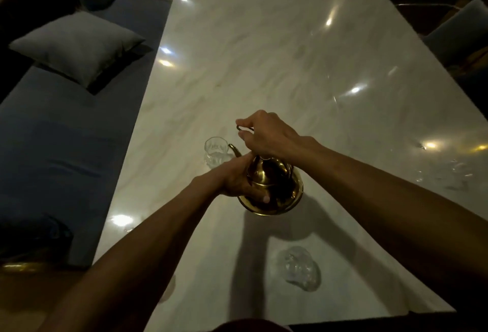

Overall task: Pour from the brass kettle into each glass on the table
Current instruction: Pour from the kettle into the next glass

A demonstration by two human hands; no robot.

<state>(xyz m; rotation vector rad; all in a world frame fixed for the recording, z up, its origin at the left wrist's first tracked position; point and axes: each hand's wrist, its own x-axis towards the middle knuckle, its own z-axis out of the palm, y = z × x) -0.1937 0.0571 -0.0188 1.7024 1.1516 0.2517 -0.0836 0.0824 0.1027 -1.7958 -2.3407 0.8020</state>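
Observation:
A shiny brass kettle [274, 189] is held above the white marble table [264, 67], tilted to the left. My right hand [266, 133] grips its thin handle from above. My left hand [237, 181] cups the kettle's left side and underside. Its curved spout reaches the rim of a clear glass [215, 154] that stands left of the kettle and holds some liquid. A second clear glass [299, 268] stands nearer to me. A third glass [456, 173] is faintly visible at the right edge.
A blue bench seat [58, 133] runs along the table's left side with a grey cushion [76, 46] on it. Dark chairs [456, 35] stand at the right and far end. Ceiling lights glare off the marble.

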